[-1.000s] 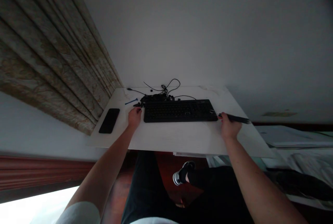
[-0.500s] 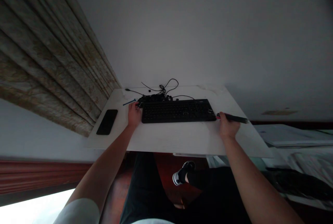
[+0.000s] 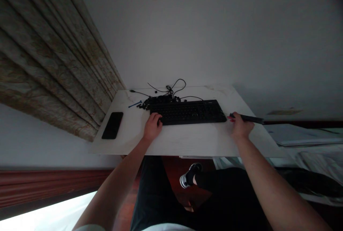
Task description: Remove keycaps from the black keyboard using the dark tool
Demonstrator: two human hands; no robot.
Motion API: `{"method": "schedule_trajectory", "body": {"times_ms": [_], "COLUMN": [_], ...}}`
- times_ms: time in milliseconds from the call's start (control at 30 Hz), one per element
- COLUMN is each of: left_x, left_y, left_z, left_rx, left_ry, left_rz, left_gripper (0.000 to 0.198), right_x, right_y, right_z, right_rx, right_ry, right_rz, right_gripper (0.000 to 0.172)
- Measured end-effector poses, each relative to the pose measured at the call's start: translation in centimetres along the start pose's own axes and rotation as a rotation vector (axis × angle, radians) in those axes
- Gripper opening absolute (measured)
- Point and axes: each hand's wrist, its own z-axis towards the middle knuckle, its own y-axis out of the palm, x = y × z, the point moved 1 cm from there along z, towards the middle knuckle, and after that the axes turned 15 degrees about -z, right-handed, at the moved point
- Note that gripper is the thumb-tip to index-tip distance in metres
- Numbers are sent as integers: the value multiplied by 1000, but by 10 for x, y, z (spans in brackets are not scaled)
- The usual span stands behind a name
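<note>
A black keyboard [image 3: 187, 113] lies on the white table, many small black keycaps [image 3: 158, 99] heaped behind its left half. At its front left corner, my left hand [image 3: 152, 126] has its fingers curled on the edge, gripping it. My right hand [image 3: 242, 125] is just off the keyboard's right end, closed around a long dark tool [image 3: 252, 118]. Thin wire-like prongs seem to reach from this tool toward the keyboard; its exact kind is unclear. A small blue stick-like tool [image 3: 134, 104] rests left of the keycaps.
A dark phone [image 3: 112, 125] lies on the left of the white table [image 3: 182, 141]. A looped black cable [image 3: 170, 88] runs behind the keyboard against the wall. Patterned curtains [image 3: 59, 52] hang at left. White stacked items [image 3: 294, 134] stand beyond the table's right edge.
My left hand has moved right and toward me, from beside the keycaps to the keyboard's front left corner. My right hand, still holding the dark tool, has shifted slightly right, away from the keyboard.
</note>
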Motion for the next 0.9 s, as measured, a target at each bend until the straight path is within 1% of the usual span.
{"method": "schedule_trajectory", "body": {"times_ms": [67,100,133,200,300,333,400,500,567,667,733,900], "left_x": [0,0,0,0,0,0,-2,-3,-4,-5,-5,-8], "left_y": [1,1,1,2,1,1,1,0,1,1,2,3], "left_z": [0,0,-1,-1,0,0,0,1,1,2,2,5], "left_rx": [2,2,2,1,-3,-2,4,3,-11,-45,-76,-128], "left_ry": [7,9,10,8,-7,-18,-42,-61,-57,-34,-13,4], "left_rz": [0,1,3,5,-22,-38,-74,-115,-119,-88,-51,20], "left_gripper": [32,33,33,35,38,39,40,43,46,47,44,28], "right_x": [-12,-20,-29,-48,-78,-87,-102,-117,-123,-128,-129,-131], "right_y": [7,13,21,40,71,81,98,114,120,125,127,131], "right_z": [-17,-30,-45,-81,-129,-142,-159,-172,-176,-179,-181,-185], "right_rx": [-36,-99,-185,-440,-751,-837,-935,-989,-981,-946,-953,-991], "right_ry": [-7,-32,-67,-127,-175,-200,-273,-366,-434,-519,-529,-573], "right_rz": [2,6,14,25,-87,-156,-293,-447,-544,-670,-720,-768], "right_gripper": [24,26,29,36,36,33,29,32,33,30,29,27]}}
